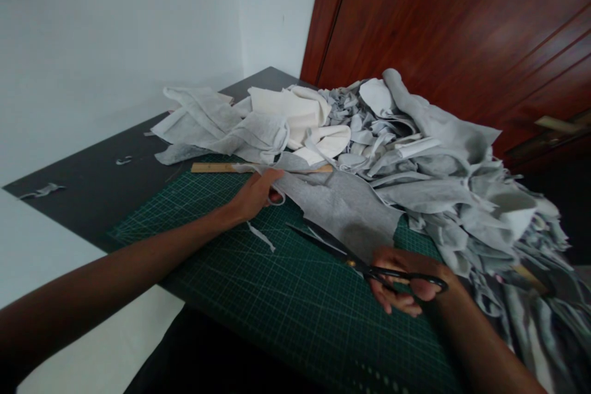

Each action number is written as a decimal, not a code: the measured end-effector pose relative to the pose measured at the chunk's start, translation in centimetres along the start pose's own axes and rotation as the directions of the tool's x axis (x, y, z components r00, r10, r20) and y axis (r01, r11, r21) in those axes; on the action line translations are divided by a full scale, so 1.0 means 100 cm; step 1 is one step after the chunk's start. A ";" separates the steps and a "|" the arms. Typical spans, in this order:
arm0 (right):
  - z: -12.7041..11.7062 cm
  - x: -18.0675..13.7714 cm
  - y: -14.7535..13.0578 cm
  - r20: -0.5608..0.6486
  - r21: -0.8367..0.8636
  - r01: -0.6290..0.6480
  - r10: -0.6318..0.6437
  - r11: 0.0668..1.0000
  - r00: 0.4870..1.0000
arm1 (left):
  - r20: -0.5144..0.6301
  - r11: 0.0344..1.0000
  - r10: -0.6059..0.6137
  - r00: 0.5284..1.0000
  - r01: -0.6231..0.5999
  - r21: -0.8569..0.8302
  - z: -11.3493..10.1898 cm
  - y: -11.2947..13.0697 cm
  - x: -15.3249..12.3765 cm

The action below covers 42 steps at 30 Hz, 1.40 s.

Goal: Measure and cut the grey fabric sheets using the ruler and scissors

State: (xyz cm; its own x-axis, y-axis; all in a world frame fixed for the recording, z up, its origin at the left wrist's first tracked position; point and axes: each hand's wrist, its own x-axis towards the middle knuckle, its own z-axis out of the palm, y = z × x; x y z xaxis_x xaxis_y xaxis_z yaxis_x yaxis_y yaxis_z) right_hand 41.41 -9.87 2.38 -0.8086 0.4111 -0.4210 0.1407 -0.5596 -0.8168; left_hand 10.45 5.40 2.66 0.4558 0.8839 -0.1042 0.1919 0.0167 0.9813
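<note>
My right hand (401, 283) is closed around the handles of black scissors (330, 247), whose parted blades point left over the green cutting mat (258, 295). Just behind the blades lies a piece of grey fabric (346, 203), spread across the mat. Its left end is pinched in my left hand (258, 197), and a small curl of cloth hangs below those fingers. Between the two hands a thin fabric strip (261, 236) rests on the mat. Partly covered by the grey fabric, a wooden ruler (217, 168) runs along the mat's far side.
A tall heap of grey fabric scraps (425, 178) covers the table's right side. Behind the ruler lie folded grey cloth (221, 126) and cream cloth (286, 108). Small scraps (44, 191) sit on the dark tabletop (101, 178) at left. A white wall and a wooden door (452, 31) stand behind.
</note>
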 end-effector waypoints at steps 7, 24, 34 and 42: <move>-0.002 -0.002 -0.003 -0.074 -0.050 0.113 -0.117 0.992 0.990 | 0.176 0.992 0.080 0.981 -0.062 -0.106 -0.001 -0.005 0.003; -0.005 -0.002 -0.001 -0.265 -0.396 0.046 -0.162 0.917 0.951 | 0.285 0.978 0.206 0.936 -0.200 -0.051 -0.005 -0.013 0.005; -0.005 0.010 0.004 -0.287 -0.379 0.070 -0.189 0.923 0.939 | 0.296 0.990 0.138 0.945 -0.137 -0.025 -0.002 -0.007 0.000; 0.001 0.017 -0.005 -0.237 -0.385 0.145 -0.249 0.912 0.939 | 0.370 0.977 0.215 0.904 -0.201 -0.076 0.001 -0.008 -0.006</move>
State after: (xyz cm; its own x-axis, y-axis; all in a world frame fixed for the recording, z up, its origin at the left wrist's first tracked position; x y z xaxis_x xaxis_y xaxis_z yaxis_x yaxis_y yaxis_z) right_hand 39.93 -9.02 2.11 -0.6591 0.6958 -0.2856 0.2312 -0.1739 -0.9572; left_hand 10.10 4.81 1.93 0.7747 0.6298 0.0566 0.0295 -0.1254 0.9917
